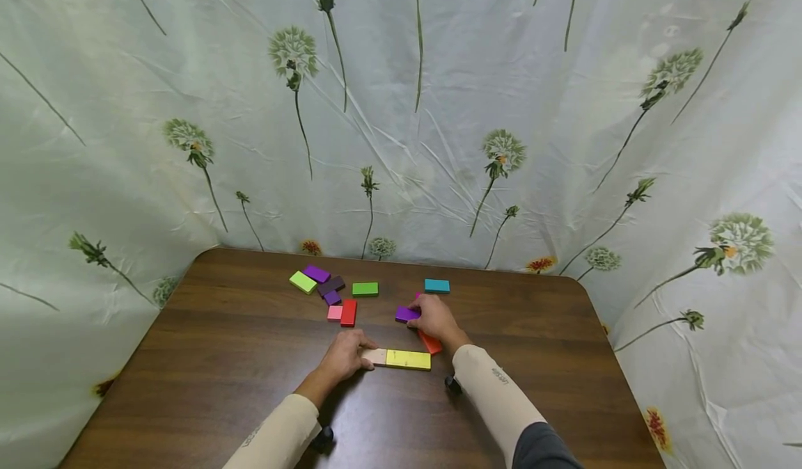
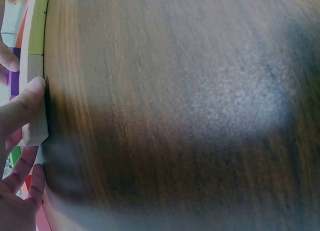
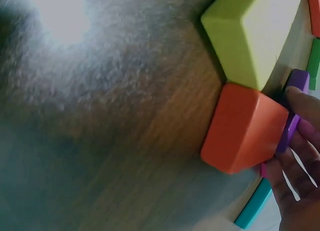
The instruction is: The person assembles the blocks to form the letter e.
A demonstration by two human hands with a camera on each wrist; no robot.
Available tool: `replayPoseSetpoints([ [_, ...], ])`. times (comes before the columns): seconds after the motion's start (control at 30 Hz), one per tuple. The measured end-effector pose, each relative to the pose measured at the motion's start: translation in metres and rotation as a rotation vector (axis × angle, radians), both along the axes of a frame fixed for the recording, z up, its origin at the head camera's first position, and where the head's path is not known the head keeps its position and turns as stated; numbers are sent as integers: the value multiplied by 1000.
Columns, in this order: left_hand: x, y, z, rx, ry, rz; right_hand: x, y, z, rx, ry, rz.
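Fingers and thumb of my left hand (image 1: 344, 355) pinch a pale wooden block (image 1: 376, 356) by its left part. That block lies end to end with a longer yellow block (image 1: 409, 360), forming one straight row on the table. My right hand (image 1: 436, 317) holds a purple block (image 1: 405, 314) between thumb and fingers, farther back than the row. Beneath the right hand, an orange-red block (image 1: 429, 343) lies slanted, its near end close to the yellow block. In the right wrist view, a bit of magenta block (image 3: 263, 170) peeks out beside the fingers, mostly hidden.
Behind the right hand is a teal block (image 1: 437, 286). Farther left lie a green block (image 1: 365, 289), a red block (image 1: 349, 313) touching a pink one (image 1: 335, 313), and a cluster with a lime block (image 1: 303, 282) and several purple ones. A floral curtain (image 1: 401, 197) borders the brown table (image 1: 219, 358).
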State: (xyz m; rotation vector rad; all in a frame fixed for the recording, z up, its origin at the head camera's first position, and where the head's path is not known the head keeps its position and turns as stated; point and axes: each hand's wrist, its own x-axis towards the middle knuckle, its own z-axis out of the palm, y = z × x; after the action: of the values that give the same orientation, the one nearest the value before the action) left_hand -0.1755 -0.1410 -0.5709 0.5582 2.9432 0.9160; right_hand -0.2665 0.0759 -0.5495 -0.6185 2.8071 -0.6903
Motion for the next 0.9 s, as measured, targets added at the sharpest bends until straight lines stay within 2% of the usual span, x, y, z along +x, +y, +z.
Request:
replayPoseSetpoints([
  [0.13,1,1,-1,3,-7,-2,1,0,-1,17,-1,21],
  [0.4,0,0,-2,30,-1,9,1,6,-1,-79,-46,-1],
  [0.7,0,-1,-1,25,-11,0,3,8,-6,-136,0,5],
  [0.9,1,0,1,10,-30,10,3,6,-7,-149,-4,-11],
])
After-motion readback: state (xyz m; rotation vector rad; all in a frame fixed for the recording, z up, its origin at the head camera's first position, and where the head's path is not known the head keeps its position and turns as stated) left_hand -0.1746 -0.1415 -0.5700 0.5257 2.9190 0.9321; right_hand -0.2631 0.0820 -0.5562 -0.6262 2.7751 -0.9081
